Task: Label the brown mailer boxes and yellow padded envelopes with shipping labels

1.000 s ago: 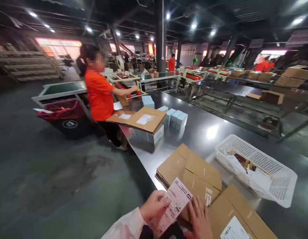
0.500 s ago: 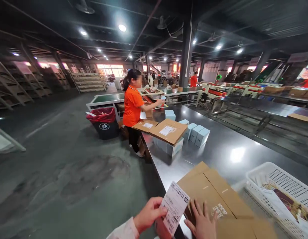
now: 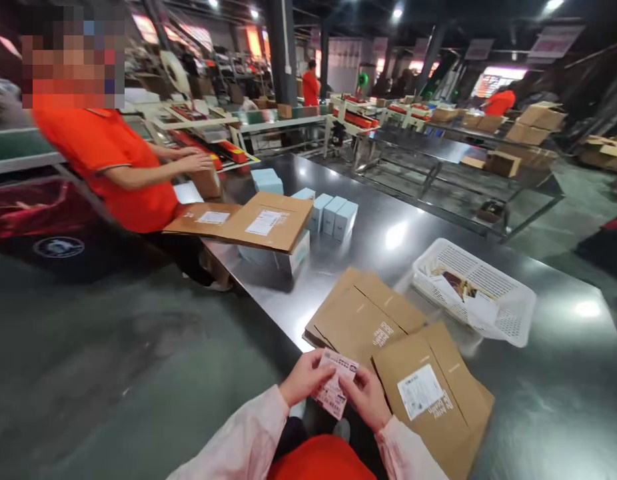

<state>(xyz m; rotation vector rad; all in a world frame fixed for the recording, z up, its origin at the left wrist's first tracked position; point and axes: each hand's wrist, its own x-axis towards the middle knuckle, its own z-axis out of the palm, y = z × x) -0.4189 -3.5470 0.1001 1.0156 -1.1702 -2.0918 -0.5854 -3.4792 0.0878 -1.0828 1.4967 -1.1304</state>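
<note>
Small white printed paper label (image 3: 335, 391) pinched between fingers of left hand (image 3: 304, 377) and right hand (image 3: 367, 398), both closed on its edges. Just beyond fingertips, flat brown cardboard boxes (image 3: 361, 319) on steel table (image 3: 538, 400).

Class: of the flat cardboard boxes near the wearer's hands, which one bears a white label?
The nearest flattened box, right of both hands; the stack behind it shows only print.

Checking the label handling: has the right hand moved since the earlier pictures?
Yes. The right hand has left the flat cartons it pressed on and now grips the label, together with the left hand.
</note>
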